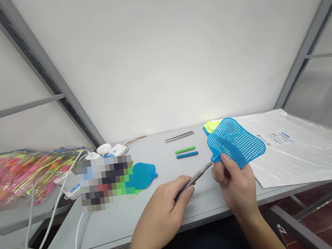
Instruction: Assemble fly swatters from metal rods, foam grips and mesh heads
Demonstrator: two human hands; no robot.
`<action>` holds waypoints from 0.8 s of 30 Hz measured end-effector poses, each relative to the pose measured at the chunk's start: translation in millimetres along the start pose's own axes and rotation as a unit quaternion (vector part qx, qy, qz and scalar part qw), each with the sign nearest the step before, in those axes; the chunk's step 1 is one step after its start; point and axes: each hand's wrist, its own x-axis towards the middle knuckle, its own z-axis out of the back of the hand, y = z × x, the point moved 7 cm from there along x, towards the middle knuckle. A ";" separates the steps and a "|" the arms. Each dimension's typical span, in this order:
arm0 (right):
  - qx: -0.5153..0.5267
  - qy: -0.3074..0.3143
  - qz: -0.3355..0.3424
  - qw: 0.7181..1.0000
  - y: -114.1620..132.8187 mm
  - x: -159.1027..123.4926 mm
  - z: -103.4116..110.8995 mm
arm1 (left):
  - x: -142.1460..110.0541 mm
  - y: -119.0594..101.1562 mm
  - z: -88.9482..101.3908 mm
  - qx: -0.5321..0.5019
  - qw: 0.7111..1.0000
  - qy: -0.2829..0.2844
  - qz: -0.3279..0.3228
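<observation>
My right hand point(235, 180) pinches the neck of a blue mesh fly swatter head point(236, 142) held above the grey table point(164, 209). My left hand point(168, 205) is closed around the blue grip end of the metal telescopic rod point(200, 172) that joins the swatter head. A green handle sleeve point(185, 150) and a blue handle sleeve point(187, 155) lie side by side on the table beyond the hands, with two bare metal rods point(179, 136) farther back. Another blue swatter head point(143, 175) lies flat to the left.
Clear plastic bags point(302, 148) with a label lie at the right, and yellow-green swatter heads point(211, 125) peek out behind the held one. A white power strip point(113, 150) and cables sit at the back left. A pile of bright packaged items point(17, 173) fills the left shelf.
</observation>
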 end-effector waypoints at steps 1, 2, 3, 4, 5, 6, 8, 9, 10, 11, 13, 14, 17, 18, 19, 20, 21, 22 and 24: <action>-0.002 0.001 0.002 1.000 -0.1 -0.1 -0.3 | 0.1 0.3 1.0 -0.001 1.000 -0.004 0.001; -0.005 0.003 0.004 1.000 -0.4 0.0 -0.7 | 0.1 0.4 2.0 -0.001 1.000 -0.009 0.002; -0.008 0.005 0.005 1.000 -0.9 0.4 -1.0 | -0.1 0.5 2.8 0.000 1.000 -0.012 0.002; -0.013 0.008 0.005 1.000 -1.4 0.9 -1.1 | -0.4 0.5 3.6 0.001 1.000 -0.014 0.002; -0.019 0.011 0.005 1.000 -2.0 1.5 -1.0 | -0.9 0.5 4.3 0.002 1.000 -0.016 0.001; -0.027 0.015 0.004 1.000 -2.8 2.2 -0.7 | -1.3 0.5 4.9 0.002 1.000 -0.017 0.000; -0.049 0.024 0.000 0.998 -4.5 3.7 0.4 | -2.2 1.0 6.2 0.002 1.000 -0.020 0.000; -0.062 0.029 -0.001 0.998 -5.3 4.2 1.1 | -2.4 1.4 6.7 0.001 1.000 -0.021 -0.001; -0.073 0.033 -0.002 0.997 -5.9 4.5 1.8 | -2.5 1.8 7.1 0.000 1.000 -0.022 -0.001; -0.083 0.035 -0.001 0.996 -6.1 4.7 2.7 | -2.4 2.3 7.4 -0.001 1.000 -0.023 0.000; -0.098 0.031 0.008 0.995 -5.0 4.6 4.5 | -2.0 2.9 7.4 -0.003 1.000 -0.023 0.000; -0.105 0.027 0.014 0.994 -4.0 4.4 5.2 | -1.8 2.9 7.0 -0.003 1.000 -0.023 0.000; -0.133 0.029 0.027 0.990 -0.9 4.0 4.9 | -1.3 1.8 5.8 0.003 1.000 -0.021 -0.001; -0.142 0.032 0.029 0.989 -0.3 4.1 4.4 | -1.3 1.3 5.6 0.007 1.000 -0.021 -0.001; -0.150 0.036 0.030 0.988 0.1 4.2 4.0 | -1.4 1.0 5.5 0.011 1.000 -0.022 -0.001; -0.155 0.039 0.029 0.987 -0.1 4.3 3.8 | -1.5 0.7 5.5 0.014 1.000 -0.022 -0.002; -0.155 0.042 0.028 0.987 -0.7 4.5 3.7 | -1.6 0.6 5.7 0.017 1.000 -0.022 -0.002; -0.149 0.047 0.025 0.987 -1.7 4.7 3.6 | -1.7 0.7 5.8 0.019 1.000 -0.022 -0.002; -0.124 0.067 0.009 0.990 -5.6 4.8 2.1 | -1.5 1.6 5.6 0.022 0.999 -0.024 -0.002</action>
